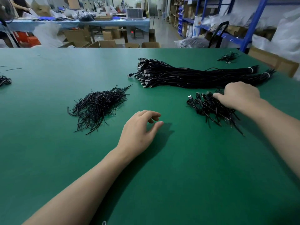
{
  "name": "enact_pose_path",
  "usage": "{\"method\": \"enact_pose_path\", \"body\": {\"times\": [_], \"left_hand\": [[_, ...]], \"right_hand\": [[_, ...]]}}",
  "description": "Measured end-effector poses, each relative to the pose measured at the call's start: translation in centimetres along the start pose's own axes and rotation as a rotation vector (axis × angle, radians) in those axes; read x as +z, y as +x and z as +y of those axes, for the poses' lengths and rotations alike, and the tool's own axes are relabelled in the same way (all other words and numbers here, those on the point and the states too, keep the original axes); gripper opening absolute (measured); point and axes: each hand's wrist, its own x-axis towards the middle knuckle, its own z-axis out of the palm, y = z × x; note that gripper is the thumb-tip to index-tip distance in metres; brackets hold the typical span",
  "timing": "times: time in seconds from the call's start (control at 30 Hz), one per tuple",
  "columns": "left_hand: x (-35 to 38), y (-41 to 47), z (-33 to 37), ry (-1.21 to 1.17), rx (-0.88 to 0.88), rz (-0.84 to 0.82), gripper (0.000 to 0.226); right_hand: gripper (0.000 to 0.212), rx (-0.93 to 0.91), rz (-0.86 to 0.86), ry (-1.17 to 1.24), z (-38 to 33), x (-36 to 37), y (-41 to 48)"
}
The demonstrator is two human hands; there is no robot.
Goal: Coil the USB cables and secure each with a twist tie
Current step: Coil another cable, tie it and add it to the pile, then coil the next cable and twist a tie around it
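Note:
Two long bundles of straight black USB cables lie across the back right of the green table, bound with white bands at their right ends. A loose heap of black twist ties lies at centre left. A pile of coiled, tied cables sits at the right. My right hand rests on the far side of that pile, its fingers curled down into the cables. My left hand hovers over bare table in the middle, fingers loosely curled, holding nothing.
A few more cables lie at the far right corner and another clump at the left edge. Beyond the table stand cardboard boxes, a blue-covered bench and blue shelving.

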Motion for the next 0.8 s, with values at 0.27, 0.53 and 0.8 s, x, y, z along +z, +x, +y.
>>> {"method": "enact_pose_path", "body": {"times": [0.27, 0.53, 0.8], "left_hand": [[-4.2, 4.3, -2.7, 0.093, -0.16, 0.062, 0.025], [-2.2, 10.7, -5.0, 0.193, -0.238, -0.114, 0.038], [4.4, 17.0, -7.2, 0.314, -0.27, -0.202, 0.054]], "right_hand": [[0.048, -0.071, 0.132, 0.081, 0.0, -1.5, -1.8], [0.046, -0.392, 0.158, 0.447, -6.6, 0.0, -8.4], [0.053, -0.494, 0.217, 0.768, -9.7, 4.9, -10.9]]}}
